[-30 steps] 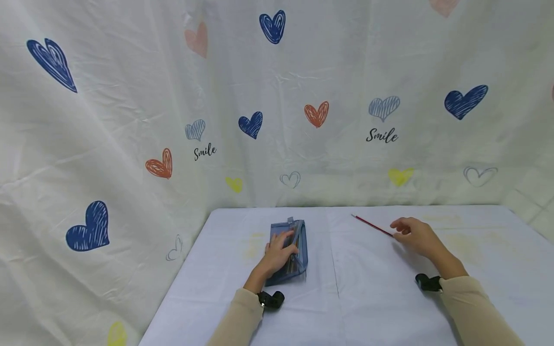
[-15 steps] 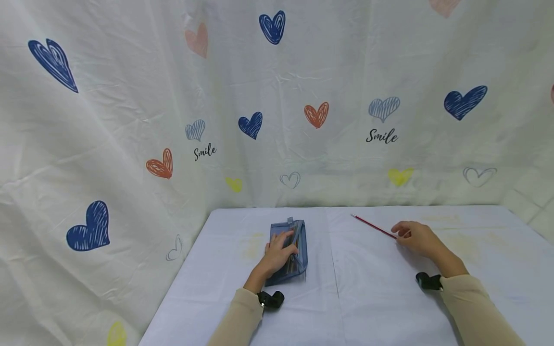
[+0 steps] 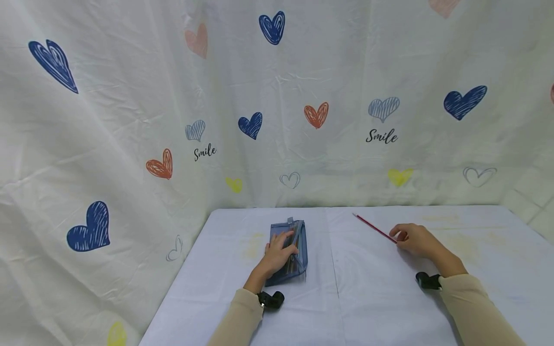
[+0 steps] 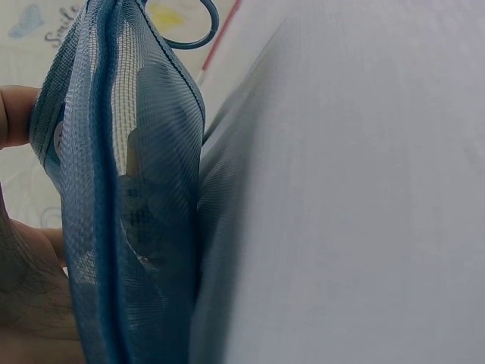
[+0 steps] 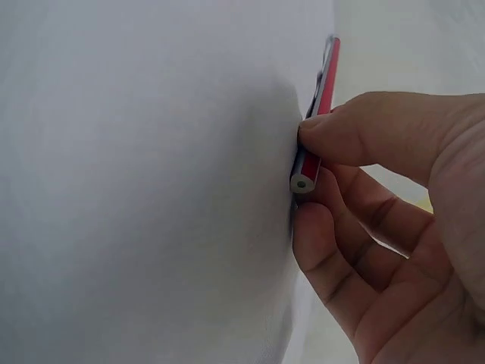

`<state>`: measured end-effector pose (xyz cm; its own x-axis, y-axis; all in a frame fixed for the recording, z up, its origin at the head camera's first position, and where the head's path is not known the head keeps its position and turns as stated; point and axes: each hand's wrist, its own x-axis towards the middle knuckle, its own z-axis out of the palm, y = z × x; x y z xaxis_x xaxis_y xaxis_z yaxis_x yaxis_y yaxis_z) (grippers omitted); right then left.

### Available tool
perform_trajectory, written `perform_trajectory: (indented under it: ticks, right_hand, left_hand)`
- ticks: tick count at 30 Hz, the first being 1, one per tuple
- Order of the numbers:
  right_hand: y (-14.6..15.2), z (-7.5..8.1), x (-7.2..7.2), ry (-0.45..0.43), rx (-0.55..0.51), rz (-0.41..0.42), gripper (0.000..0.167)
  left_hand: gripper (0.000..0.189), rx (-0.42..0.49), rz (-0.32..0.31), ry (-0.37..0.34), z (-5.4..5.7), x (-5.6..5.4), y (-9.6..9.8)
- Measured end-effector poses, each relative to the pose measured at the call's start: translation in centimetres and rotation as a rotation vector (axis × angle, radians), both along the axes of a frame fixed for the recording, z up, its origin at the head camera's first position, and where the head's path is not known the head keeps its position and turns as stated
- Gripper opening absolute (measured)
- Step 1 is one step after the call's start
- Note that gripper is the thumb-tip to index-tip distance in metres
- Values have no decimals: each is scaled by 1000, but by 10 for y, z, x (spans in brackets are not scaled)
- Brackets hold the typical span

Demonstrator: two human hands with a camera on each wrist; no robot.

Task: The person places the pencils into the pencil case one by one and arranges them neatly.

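Note:
My right hand point(image 3: 415, 239) pinches a slim red pencil point(image 3: 372, 226) near its rear end, beside the table's right half. In the right wrist view the thumb presses the pencil point(image 5: 311, 163) against the fingers, and its flat end faces the camera. The pencil points away to the back left, low over the cloth. On the left, my left hand point(image 3: 277, 254) rests with spread fingers on a blue mesh pencil case point(image 3: 291, 276). Slim items show dimly through the mesh. From the left wrist, the case point(image 4: 163, 227) fills much of the view, with fingers behind it.
A white cloth point(image 3: 368, 298) covers the table, with a fold line down its middle. Behind the table hangs a white curtain point(image 3: 346, 62) with printed hearts. Dark wrist cameras sit at both cuffs. The case's zip ring point(image 4: 198, 38) sticks out at its far end.
My right hand's fingers have closed onto the pencil's rear end, and the pencil has shifted slightly. The left hand and the pencil case have stayed in place.

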<state>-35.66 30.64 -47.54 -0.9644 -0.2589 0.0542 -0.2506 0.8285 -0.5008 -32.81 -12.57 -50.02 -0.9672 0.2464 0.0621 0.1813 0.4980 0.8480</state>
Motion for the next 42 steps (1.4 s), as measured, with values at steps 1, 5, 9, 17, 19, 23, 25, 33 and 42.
perform_trajectory:
  ticks: [1,5,9,17,19,23,25,33,42]
  right_hand:
    - [0,0,0,-1,4,3,25]
    - [-2,0,-1,-20,15,0,25]
    - [-3,2,0,-43,20,-8,24]
    - [-6,4,1,-66,8,-19,26]
    - [-6,4,0,-73,-3,-21,27]
    - [-9,5,0,-87,-30,-24,30]
    - [-11,6,1,-89,-52,-22,32]
    - [-23,7,6,-108,-163,-12,36]
    - [-35,7,7,-178,-264,-5,38]
  left_hand:
    - [73,0,1,0,0,0,0]
    - [73,-2,3,4,0,1,1]
    - [73,1,4,5,1,0,1]
    - [75,-1,2,5,0,0,0]
    - [75,-1,3,4,1,0,0]
    - [75,-3,4,0,1,0,0]
    - [75,-4,3,-2,0,0,0]
    - [74,-14,4,4,0,-1,0]
    - [72,-18,5,0,1,-1,0]
